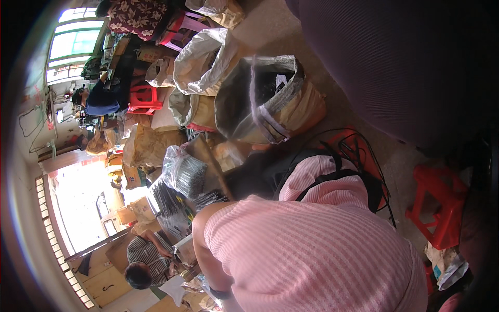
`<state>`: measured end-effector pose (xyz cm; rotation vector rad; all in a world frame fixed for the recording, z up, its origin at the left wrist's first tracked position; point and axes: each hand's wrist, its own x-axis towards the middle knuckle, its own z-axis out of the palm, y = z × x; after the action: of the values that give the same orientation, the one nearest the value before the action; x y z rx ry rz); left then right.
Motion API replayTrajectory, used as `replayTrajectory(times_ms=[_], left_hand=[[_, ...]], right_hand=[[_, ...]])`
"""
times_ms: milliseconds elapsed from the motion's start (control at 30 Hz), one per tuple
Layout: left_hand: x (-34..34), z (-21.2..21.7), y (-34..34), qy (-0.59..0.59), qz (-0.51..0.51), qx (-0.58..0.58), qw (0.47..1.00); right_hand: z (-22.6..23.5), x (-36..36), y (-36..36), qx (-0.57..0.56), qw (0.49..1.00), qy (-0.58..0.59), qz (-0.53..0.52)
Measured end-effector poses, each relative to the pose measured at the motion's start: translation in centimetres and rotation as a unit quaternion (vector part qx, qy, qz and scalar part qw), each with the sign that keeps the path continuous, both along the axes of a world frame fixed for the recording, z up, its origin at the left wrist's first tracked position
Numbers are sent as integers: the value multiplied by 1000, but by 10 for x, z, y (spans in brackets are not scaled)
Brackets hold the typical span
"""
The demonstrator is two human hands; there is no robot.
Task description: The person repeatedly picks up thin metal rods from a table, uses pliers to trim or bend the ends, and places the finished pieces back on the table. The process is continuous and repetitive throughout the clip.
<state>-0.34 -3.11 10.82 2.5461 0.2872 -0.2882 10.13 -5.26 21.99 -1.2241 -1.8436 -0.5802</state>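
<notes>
Grey-lined woven sack (306,106): stands open-mouthed on the floor, upper middle of view, beside a white sack (187,67); contains dark contents and a white tag (281,81), any print too small to read. Clear plastic bag (174,161) of thin grey pieces: sits near pink-striped clothing (312,249). Wearer's own hands: out of view; cannot tell whether clenched, released or grasping. Dark ribbed fabric (384,62): fills the upper right, ends in shadow. Bright opening (78,203): washed out by glare.
</notes>
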Motion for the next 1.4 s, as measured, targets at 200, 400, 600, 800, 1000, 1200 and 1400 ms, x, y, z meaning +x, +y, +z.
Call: replayTrajectory(times_ms=[200, 400, 600, 800, 1000, 1200, 1400], left_hand=[[2, 1, 2, 2, -7, 3, 1000], [6, 1, 1, 4, -11, 2, 1000], [9, -2, 7, 5, -16, 1, 1000], [-17, -19, 9, -64, 50, -26, 996], [-66, -48, -9, -234, 252, -62, 937], [-50, -45, -21, -267, 352, -65, 895], [-32, -58, -2, -290, 378, 26, 879]], right_hand=[[4, 0, 4, 0, 1000, -10, 7], [7, -2, 9, -2, 1000, -21, 17], [7, -3, 23, -6, 999, -37, 37], [32, -35, -46, 51, 956, -225, 183], [-47, 4, -170, -209, 908, 304, 200], [-99, 37, -238, -351, 831, 428, 61], [-143, 43, -259, -264, 642, 719, 39]])
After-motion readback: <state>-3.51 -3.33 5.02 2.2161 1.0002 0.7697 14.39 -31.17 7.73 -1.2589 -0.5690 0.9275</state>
